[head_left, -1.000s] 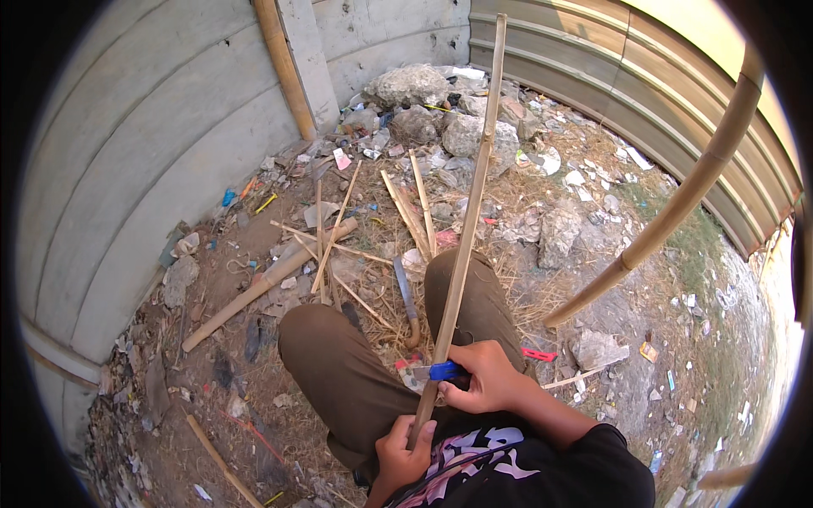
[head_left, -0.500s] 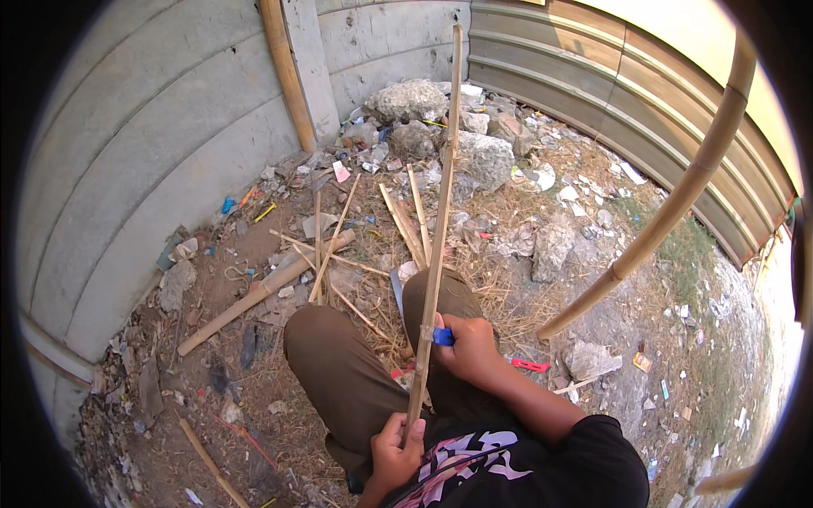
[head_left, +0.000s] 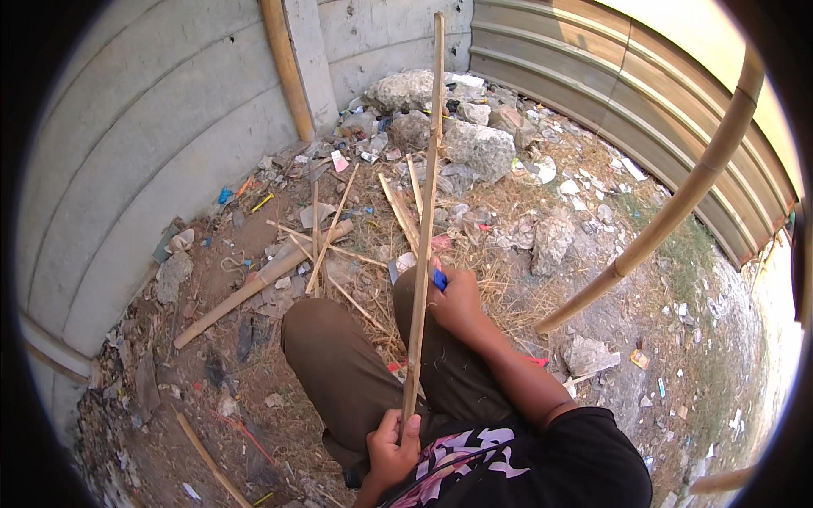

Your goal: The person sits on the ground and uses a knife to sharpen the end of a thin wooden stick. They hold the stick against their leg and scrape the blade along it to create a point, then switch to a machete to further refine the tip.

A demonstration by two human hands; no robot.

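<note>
A long split bamboo strip (head_left: 428, 195) rises from my lap, tilted slightly right toward the far wall. My left hand (head_left: 392, 446) is closed around its lower end, close to my shirt. Partway up, beside my right knee, my right hand (head_left: 457, 302) grips a small blue-handled tool (head_left: 439, 279) against the strip's right side. Its working end is hidden behind the strip and my fingers. Under my right forearm a bit of a red-handled tool (head_left: 539, 361) shows on the ground.
Cut bamboo strips (head_left: 334, 229) and a thick bamboo piece (head_left: 262, 284) lie ahead on littered soil. A bamboo pole (head_left: 652, 245) slants up at right. Rocks (head_left: 478, 151) are heaped by the concrete wall (head_left: 195, 110); a metal sheet fence (head_left: 584, 63) stands at far right.
My right hand has slid up and away along the strip with the blue-handled tool. The strip's far end has swung a little left; my left hand keeps its hold.
</note>
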